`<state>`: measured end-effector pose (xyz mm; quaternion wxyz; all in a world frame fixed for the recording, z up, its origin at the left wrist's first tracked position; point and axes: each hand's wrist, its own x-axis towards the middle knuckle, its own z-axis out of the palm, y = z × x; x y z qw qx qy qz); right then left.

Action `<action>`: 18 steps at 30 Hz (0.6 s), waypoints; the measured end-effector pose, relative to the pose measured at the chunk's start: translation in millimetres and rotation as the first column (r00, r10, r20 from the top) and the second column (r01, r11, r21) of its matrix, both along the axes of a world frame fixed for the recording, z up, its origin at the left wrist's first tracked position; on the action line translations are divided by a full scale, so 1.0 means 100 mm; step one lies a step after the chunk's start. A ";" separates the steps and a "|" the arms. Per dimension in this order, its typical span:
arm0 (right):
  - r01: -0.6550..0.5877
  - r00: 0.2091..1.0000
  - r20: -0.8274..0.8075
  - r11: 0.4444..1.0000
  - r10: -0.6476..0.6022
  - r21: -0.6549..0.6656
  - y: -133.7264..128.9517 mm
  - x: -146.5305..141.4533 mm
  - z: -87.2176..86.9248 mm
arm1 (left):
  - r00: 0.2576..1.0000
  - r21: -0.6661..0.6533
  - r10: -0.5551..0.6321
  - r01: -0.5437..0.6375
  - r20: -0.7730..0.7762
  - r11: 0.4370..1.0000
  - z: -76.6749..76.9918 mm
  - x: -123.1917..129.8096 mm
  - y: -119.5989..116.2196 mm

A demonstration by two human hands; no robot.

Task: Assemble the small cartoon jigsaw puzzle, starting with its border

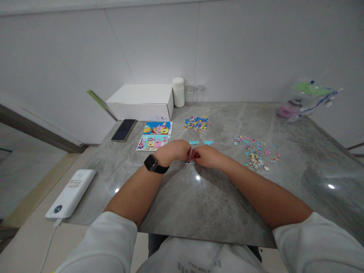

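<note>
My left hand [180, 149], with a black watch on its wrist, meets my right hand [209, 156] over the middle of the table. Both are closed, fingertips pinched on a small jigsaw piece [191, 151]; only its pale edge shows between them. Joined light-blue puzzle pieces [208, 143] lie flat just beyond my fingers, and a dark-and-white bit [189, 162] shows under them. The rest of this section is hidden by my hands. To the right spreads a loose pile of multicoloured jigsaw pieces [256, 155]. A second pile, mostly blue and yellow [197, 123], lies farther back.
Two cartoon picture cards [153, 142] lie left of my hands, beside a phone [123, 130]. Behind stand a white box [139, 99], a white bottle [178, 92] and two clear jars [195, 94]. A plastic bag [304, 99] sits back right; a white power bank [72, 193] lies front left.
</note>
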<state>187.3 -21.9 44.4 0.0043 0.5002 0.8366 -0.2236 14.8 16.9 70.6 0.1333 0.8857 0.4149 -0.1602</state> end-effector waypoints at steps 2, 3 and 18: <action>-0.007 1.000 0.006 1.000 0.007 0.002 0.00 0.00 0.00 | 1.000 0.002 -0.001 0.001 -0.015 1.000 -0.02 0.01 0.00; -0.008 1.000 0.008 1.000 0.008 0.005 0.00 -0.01 0.00 | 1.000 0.005 -0.001 0.001 -0.017 1.000 -0.03 0.02 0.00; 0.094 0.995 -0.027 0.993 -0.092 0.077 -0.01 0.02 0.08 | 0.999 -0.013 0.012 -0.012 -0.035 1.000 0.05 0.03 -0.03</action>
